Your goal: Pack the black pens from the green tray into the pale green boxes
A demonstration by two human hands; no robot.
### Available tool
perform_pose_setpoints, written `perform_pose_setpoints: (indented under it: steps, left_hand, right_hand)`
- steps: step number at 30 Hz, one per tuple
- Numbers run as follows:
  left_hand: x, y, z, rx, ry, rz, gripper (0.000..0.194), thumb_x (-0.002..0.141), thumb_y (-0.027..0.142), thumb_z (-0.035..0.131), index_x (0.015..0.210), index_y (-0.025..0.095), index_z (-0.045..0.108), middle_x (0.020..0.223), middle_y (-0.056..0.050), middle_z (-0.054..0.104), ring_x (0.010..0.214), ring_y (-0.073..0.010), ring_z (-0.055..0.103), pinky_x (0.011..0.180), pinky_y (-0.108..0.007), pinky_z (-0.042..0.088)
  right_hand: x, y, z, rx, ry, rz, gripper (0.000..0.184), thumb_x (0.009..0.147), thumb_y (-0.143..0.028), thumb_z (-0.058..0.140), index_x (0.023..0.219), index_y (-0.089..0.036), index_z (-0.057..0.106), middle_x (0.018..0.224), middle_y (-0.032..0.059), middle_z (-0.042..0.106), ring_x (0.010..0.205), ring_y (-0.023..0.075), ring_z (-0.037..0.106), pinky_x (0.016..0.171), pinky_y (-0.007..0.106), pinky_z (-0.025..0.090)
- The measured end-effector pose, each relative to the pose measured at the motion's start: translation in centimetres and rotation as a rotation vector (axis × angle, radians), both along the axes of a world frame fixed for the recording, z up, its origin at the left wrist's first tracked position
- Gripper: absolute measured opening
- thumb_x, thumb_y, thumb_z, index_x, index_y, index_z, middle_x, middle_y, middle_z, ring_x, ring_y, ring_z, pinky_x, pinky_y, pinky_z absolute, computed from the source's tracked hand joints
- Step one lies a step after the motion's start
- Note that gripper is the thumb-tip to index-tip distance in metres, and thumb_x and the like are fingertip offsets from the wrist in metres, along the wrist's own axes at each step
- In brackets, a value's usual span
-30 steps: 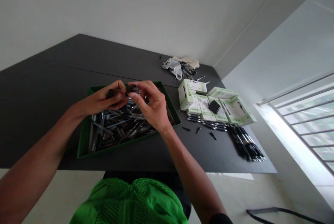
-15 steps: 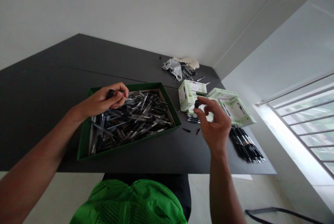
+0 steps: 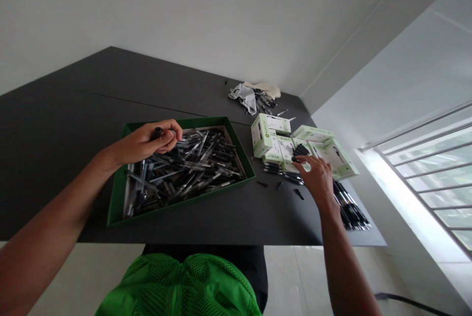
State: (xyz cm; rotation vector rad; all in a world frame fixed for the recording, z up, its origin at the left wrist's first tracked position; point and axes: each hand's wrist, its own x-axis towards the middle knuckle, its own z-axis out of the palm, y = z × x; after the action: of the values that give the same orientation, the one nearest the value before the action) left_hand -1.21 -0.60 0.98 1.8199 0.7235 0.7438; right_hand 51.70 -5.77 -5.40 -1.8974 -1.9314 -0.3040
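My left hand (image 3: 158,137) is closed over the left part of the green box (image 3: 113,193), its fingers wrapped round a pen (image 3: 157,132); only a black end shows. Clear-barrelled pens (image 3: 191,168) lie jumbled in that box. On the right, my right hand (image 3: 313,173) pinches a small black pen cap (image 3: 295,159) between thumb and fingertips. It is above the light-green cartons, beside a small heap of black pieces (image 3: 301,149). Several loose black pieces, one of them a dark clip-like part (image 3: 298,194), lie on the table in front of the cartons.
An upright green-and-white carton (image 3: 261,136) and an opened carton (image 3: 337,158) stand at the right. A row of black pens (image 3: 352,208) lies by the right table edge. Farther back, a grey cloth (image 3: 243,97) lies beside more pens. A barred window (image 3: 435,173) is at far right.
My right hand has moved right and slightly down with the small black cap, over the cartons, uncovering the black heap. My left hand has stayed almost still.
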Motion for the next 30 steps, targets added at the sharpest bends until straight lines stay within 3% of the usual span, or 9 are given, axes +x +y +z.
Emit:
perform_pose_setpoints:
  steps: [9,24,30]
  left_hand:
    - [0.02,-0.04,0.15,0.007,0.024,0.015,0.041,0.111,0.055,0.048,0.106,0.015,0.056,0.067,0.006,0.043,0.057,-0.0101,0.032,0.052,-0.023,0.031]
    - [0.03,0.33,-0.16,0.059,0.008,0.0,0.047,0.107,0.063,0.05,0.103,0.017,0.058,0.065,0.007,0.041,0.054,-0.0094,0.033,0.05,-0.023,0.032]
    - [-0.59,0.71,-0.48,0.036,-0.035,-0.088,0.064,0.088,0.083,0.061,0.091,0.02,0.05,0.071,0.006,0.044,0.06,-0.01,0.031,0.053,-0.024,0.03]
  right_hand:
    - [0.36,0.31,-0.82,0.021,0.023,-0.021,0.034,0.102,-0.047,0.058,0.114,-0.023,0.079,0.109,0.009,0.077,0.109,0.0307,0.065,0.096,0.043,0.039]
    - [0.77,0.52,-0.75,0.059,0.079,-0.06,0.032,0.101,-0.046,0.057,0.099,-0.025,0.081,0.097,0.0066,0.076,0.098,0.0289,0.063,0.091,0.042,0.034]
    - [0.91,0.79,-0.7,0.066,0.083,-0.055,0.035,0.1,-0.048,0.055,0.099,-0.024,0.081,0.097,0.0079,0.076,0.101,0.0306,0.064,0.092,0.043,0.036]
